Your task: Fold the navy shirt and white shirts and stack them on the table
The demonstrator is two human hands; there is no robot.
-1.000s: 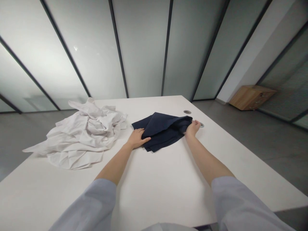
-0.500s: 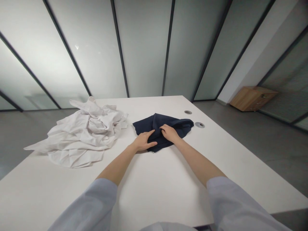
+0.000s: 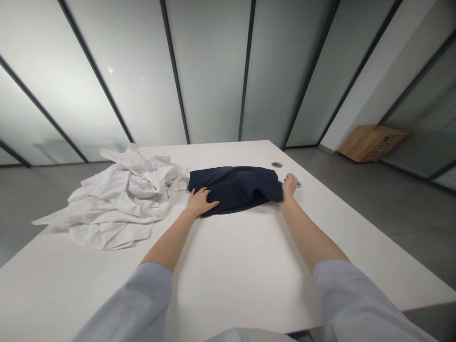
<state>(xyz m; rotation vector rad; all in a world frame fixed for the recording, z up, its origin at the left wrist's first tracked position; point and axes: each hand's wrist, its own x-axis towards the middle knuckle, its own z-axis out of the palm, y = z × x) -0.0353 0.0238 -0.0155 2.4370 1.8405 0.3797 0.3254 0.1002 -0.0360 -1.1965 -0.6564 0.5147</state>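
Spread fingers (image 3: 200, 192) of the left hand (image 3: 198, 202) lie loose on the navy cloth (image 3: 235, 187), at its near corner closest to the white heap (image 3: 131, 199), pressing but gripping nothing. The right hand (image 3: 289, 186), at the cloth's end farthest from the heap, has its fingers half curled — whether they pinch the edge I cannot tell. The cloth lies on the white table (image 3: 235, 275) just to the right of the heap, laid out as a long strip, with a raised fold at the end away from it. I take the step in hand to be straightening or folding this cloth; the next move seems to call for pinning the heap-side corner while the fold at the other end is drawn flat. Well to the right of the heap sits a round cable hole (image 3: 277, 165). No brand, label or writing can be read — neither on the cloth nor on the heap.
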